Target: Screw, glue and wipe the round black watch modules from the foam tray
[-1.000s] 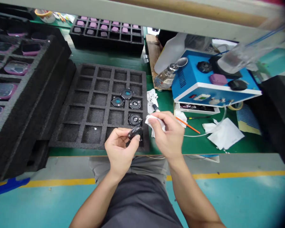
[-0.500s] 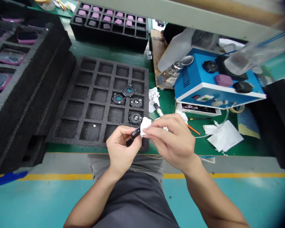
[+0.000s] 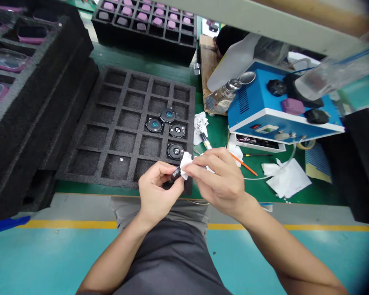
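My left hand [image 3: 158, 186] pinches a small black watch case [image 3: 176, 174] edge-on between thumb and fingers, over the front right corner of a black foam tray [image 3: 126, 149]. A crumpled white wipe [image 3: 185, 163] is gripped in the fingertips of my right hand [image 3: 223, 178] and touches the case's right side. Just behind, a round black watch case [image 3: 175, 151] sits in a tray pocket. Another watch case [image 3: 177, 130] lies beyond it, and two with blue-green centres, one watch case [image 3: 154, 125] and a second watch case [image 3: 168, 115], rest across the dividers.
Stacked foam trays [image 3: 49, 90] rise at the left. A foam box [image 3: 144, 41] of purple pieces stands behind. To the right are a blue machine [image 3: 264, 110], a glass dispenser bottle [image 3: 219, 98], a syringe [image 3: 205, 140], an orange stick [image 3: 244, 164] and white wipes [image 3: 289, 178].
The wipe and my right hand have shifted slightly left against the watch case, which is tilted a little more upright. The camera view has moved slightly.
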A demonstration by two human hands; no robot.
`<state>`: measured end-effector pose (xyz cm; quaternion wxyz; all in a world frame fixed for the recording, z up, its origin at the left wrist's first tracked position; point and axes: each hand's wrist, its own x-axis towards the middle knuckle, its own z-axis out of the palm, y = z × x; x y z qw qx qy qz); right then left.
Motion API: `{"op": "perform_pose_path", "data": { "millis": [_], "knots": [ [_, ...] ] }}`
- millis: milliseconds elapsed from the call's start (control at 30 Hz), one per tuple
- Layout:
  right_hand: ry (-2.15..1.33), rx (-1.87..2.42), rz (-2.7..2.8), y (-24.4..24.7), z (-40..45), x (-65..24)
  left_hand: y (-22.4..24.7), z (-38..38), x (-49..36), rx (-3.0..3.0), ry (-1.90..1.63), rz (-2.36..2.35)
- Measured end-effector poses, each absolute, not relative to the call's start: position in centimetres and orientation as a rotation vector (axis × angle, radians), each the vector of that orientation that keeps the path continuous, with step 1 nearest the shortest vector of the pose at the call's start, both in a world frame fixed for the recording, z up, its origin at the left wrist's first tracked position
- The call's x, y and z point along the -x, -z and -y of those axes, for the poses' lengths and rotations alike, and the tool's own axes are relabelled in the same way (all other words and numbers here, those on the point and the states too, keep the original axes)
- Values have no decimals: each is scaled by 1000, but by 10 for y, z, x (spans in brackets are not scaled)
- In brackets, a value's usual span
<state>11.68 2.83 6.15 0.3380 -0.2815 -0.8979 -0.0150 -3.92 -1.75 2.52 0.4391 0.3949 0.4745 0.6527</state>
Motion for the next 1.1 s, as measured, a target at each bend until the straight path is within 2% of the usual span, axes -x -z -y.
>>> {"op": "perform_pose_path", "data": {
  "millis": [233, 400, 467, 567, 733, 800, 900, 1100],
  "knots": [
    [161, 742, 2409, -61, -30, -116, -17, 21, 34, -1074, -1674, -1256],
    [603, 880, 2663, -91, -22, -126, -11, 21, 28, -1274, -1731, -1306],
    [680, 1027, 2722, -103, -18, -134, -13, 21, 28, -1215, -1766, -1269],
    [344, 1157, 2529, -104, -13, -146, -17, 21, 29, -1112, -1796, -1220],
    [-820, 1202, 1711, -72, -8, -145, -21, 20, 32, -1081, -1783, -1192],
    [-1130, 1145, 1444, -59, -8, -140, -22, 19, 33, -1048, -1775, -1192],
    [-1289, 1094, 1259, -48, -10, -134, -23, 17, 35, -1004, -1755, -1209],
    [-1230, 1143, 1280, -48, -10, -132, -24, 19, 38, -945, -1692, -1178]
  ]
}}
